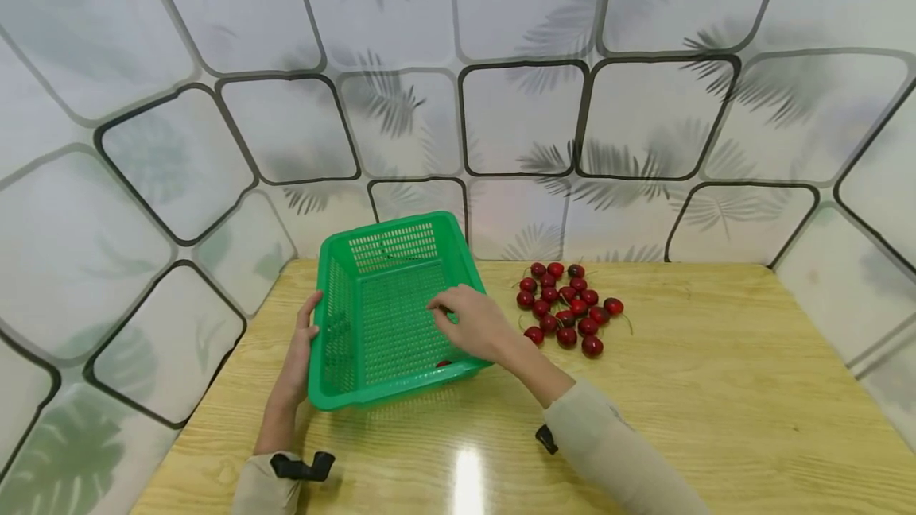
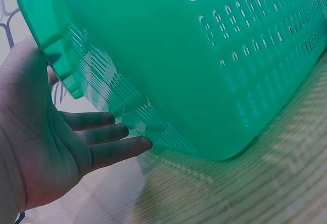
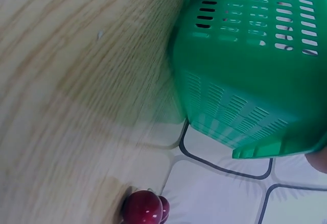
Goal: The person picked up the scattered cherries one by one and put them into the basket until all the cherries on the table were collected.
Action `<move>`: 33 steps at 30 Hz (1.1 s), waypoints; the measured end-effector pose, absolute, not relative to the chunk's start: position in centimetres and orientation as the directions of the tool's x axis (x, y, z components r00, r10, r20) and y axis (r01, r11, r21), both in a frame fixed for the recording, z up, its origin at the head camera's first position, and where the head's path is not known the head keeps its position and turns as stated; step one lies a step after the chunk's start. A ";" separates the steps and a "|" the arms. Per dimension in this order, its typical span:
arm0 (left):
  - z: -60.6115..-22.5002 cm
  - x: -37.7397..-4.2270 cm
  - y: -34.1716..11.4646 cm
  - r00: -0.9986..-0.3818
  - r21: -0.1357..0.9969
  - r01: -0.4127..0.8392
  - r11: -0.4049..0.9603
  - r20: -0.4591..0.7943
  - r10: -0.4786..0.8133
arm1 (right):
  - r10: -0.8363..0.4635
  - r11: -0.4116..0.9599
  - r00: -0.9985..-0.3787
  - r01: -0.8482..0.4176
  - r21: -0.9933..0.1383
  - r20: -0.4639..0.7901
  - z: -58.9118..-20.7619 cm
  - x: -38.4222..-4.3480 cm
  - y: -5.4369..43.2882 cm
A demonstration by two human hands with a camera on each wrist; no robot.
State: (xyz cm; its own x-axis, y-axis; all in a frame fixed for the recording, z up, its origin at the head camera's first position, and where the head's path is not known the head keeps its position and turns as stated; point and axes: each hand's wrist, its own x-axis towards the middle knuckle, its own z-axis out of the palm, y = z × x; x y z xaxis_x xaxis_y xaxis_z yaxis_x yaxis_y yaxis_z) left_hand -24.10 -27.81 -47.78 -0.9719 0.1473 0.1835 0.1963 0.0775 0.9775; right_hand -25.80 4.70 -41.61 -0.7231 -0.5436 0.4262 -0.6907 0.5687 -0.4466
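Note:
A green plastic basket [image 1: 397, 324] with slotted walls stands tilted over the table. My left hand [image 1: 296, 352] holds it by its left side, the thumb at the rim and the other fingers against the outer wall, as the left wrist view shows. Over the basket's right rim reaches my right hand [image 1: 472, 323], its fingers loosely bent above the inside, with no object visible between them. Only a sliver of that hand shows in the right wrist view. A red cherry [image 1: 444, 363] lies inside by the near wall, partly hidden by the rim.
To the right of the basket, several dark red cherries [image 1: 565, 308], some with stems, lie in a loose group on the wooden table [image 1: 716, 388]. A patterned wall covering [image 1: 522, 118] rises behind the table and at both sides.

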 end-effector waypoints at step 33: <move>-47.6 -23.8 -27.8 -0.968 0.973 0.214 0.089 0.199 0.155 | 0.101 0.663 -0.979 -0.067 -0.746 0.177 -43.0 -23.2 26.0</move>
State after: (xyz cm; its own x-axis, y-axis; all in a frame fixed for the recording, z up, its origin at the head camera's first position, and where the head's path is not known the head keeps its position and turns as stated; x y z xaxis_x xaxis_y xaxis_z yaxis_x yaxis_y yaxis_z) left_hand -23.84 -27.80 -47.58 -0.9676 0.1552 0.1991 0.2144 0.0887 0.9727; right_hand -23.22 26.02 -43.04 -0.9790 0.1008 0.1773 -0.0668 0.6628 -0.7458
